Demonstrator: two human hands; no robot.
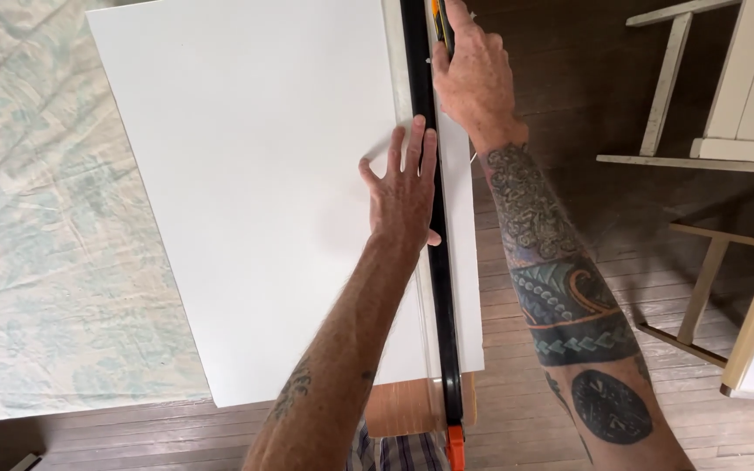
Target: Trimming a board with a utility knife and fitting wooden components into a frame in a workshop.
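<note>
The left hand (405, 194) lies flat and open, pressing the black straightedge (436, 262) onto the white board (255, 192). The right hand (473, 74) is closed around an orange-and-black knife (441, 30) beside the straightedge.

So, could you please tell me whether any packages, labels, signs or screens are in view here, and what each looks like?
None in view: no package, label, sign or screen.
Large white rectangular board: blank, lying on the pale patterned cloth.
Long black straightedge: along the board's right side, orange end nearest the person, under the left hand.
Right hand: holds an orange-and-black cutting tool beside the straightedge.
</note>
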